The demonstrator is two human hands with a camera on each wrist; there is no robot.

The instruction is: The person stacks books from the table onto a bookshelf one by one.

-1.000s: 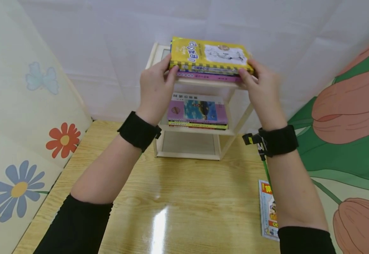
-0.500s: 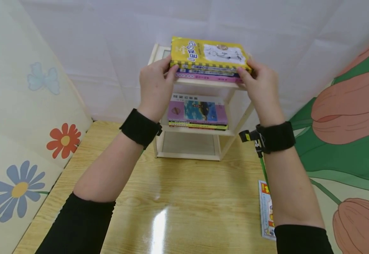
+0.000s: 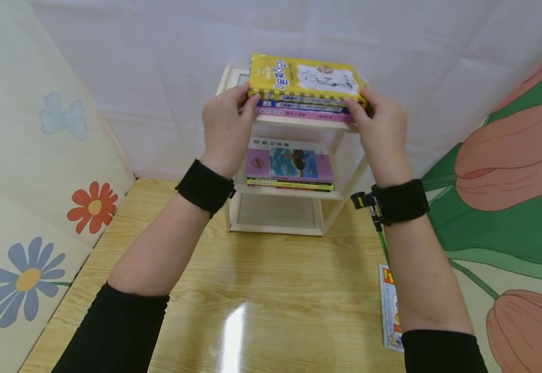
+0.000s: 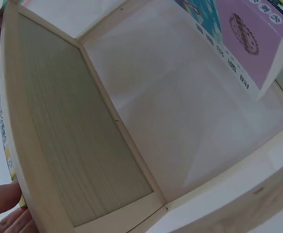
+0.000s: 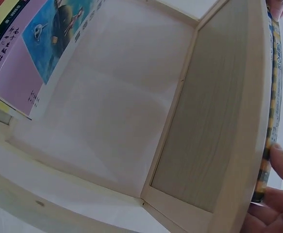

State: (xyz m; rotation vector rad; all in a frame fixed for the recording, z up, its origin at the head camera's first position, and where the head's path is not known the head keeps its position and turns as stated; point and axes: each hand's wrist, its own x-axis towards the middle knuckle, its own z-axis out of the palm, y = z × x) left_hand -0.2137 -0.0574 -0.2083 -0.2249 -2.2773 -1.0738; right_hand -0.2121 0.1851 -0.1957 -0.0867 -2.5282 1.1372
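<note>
A yellow book (image 3: pixel 308 77) with a white drawing panel tops a pile on the upper board of a small pale wooden shelf rack (image 3: pixel 224 85). Under it show a blue spine and a pink book (image 3: pixel 303 113). My left hand (image 3: pixel 226 127) pinches the near left corner of the yellow book, thumb on the front edge. At the near right corner my right hand (image 3: pixel 383 129) grips likewise, fingers behind. From below the upper board, the left wrist view shows my left hand (image 4: pixel 3 206) at the book's end; the right wrist view shows my right thumb on the checkered spine (image 5: pixel 272 107).
On the middle board lies a pile of books with a purple and blue cover (image 3: pixel 294 160) uppermost. Another book (image 3: pixel 391 305) lies on the wood-patterned floor (image 3: pixel 271 290), partly behind my right forearm. A white sheet (image 3: pixel 168 77) hangs behind; flowered panels (image 3: pixel 508 166) flank both sides.
Both hands keep their hold at the pile's ends. The right hand and the yellow book's right end have shifted slightly left, and more of the blue spine shows beneath it.
</note>
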